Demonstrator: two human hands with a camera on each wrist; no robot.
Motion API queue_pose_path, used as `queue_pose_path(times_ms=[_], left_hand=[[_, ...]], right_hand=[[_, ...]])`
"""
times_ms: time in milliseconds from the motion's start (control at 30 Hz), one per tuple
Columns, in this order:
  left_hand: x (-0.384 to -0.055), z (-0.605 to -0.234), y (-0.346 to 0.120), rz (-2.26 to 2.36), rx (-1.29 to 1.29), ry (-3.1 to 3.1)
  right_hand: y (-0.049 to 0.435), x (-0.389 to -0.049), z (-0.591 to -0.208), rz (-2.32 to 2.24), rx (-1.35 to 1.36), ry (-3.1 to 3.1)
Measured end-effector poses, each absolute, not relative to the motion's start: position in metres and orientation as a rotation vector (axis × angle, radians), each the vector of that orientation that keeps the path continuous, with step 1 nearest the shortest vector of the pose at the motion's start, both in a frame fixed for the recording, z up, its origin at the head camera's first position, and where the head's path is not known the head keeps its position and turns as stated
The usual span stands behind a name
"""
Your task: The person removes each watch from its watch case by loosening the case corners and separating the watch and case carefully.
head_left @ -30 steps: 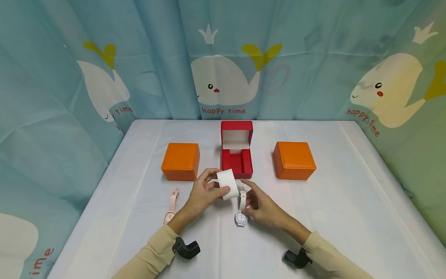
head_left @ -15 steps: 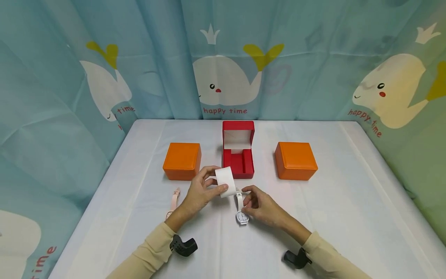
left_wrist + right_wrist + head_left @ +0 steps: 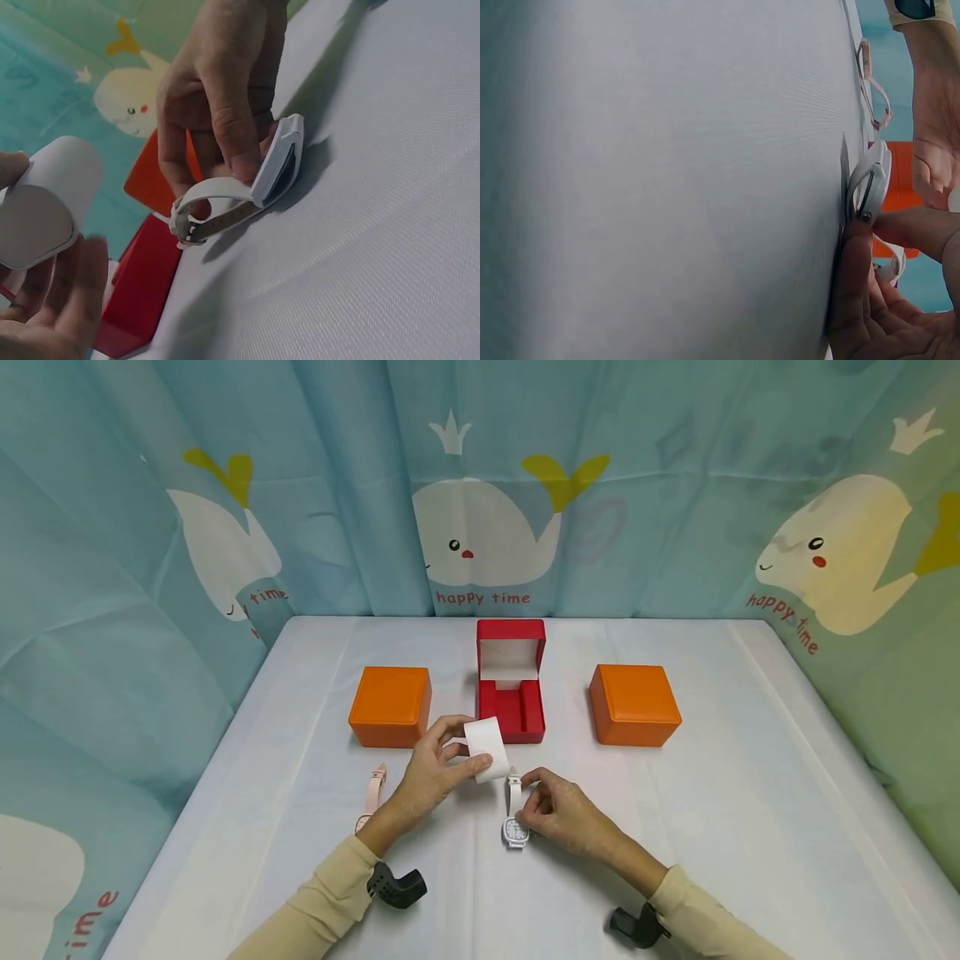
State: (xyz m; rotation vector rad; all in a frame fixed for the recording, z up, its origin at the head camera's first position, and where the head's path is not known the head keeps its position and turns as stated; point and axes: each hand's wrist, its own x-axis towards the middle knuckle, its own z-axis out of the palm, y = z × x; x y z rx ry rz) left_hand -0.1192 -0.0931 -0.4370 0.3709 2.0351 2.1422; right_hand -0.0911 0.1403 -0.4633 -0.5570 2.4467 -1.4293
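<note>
Spreading beneath, the white table bears an open, pale-lined red box, before which the left hand grips a smooth white cushion and the right hand pinches, low at the tabletop, a tilted white watch with rounded-square case and looped strap.

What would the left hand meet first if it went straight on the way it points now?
Holding the white cushion, the left hand would probably meet the open red box first, though height is hard to judge.
</note>
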Motion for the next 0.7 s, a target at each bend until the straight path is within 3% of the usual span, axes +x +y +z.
queue_pose_path(times_ms=[700], left_hand=[[-0.1218,-0.4397,-0.0922,2.202,0.298,1.940]], right_hand=[[0.1404,-0.0911,-0.4654,-1.448,-0.654,2.511]])
